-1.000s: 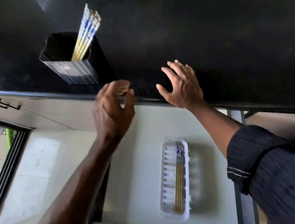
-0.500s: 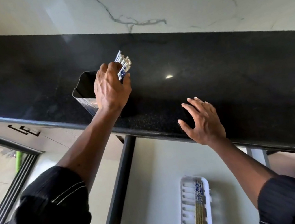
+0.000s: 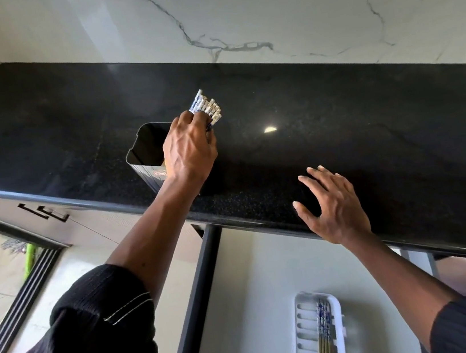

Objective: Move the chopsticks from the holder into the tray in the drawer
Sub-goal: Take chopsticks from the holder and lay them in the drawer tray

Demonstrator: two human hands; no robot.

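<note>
A: Head view. How are the chopsticks [image 3: 205, 107] listed?

B: Clasped near their tops by the left grip [image 3: 189, 149], leaning up-right out of the holder [image 3: 143, 147].

A: And the right grip [image 3: 335, 207]?

B: Spread flat on the desk [image 3: 368, 127] edge, nothing held. The tray [image 3: 303, 331] is noted below-right, lengthwise toward the person.

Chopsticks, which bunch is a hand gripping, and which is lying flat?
The bunch in the black holder on the counter: the left hand grips its blue-patterned tops. The other chopsticks lie flat in the white tray, untouched.
</note>
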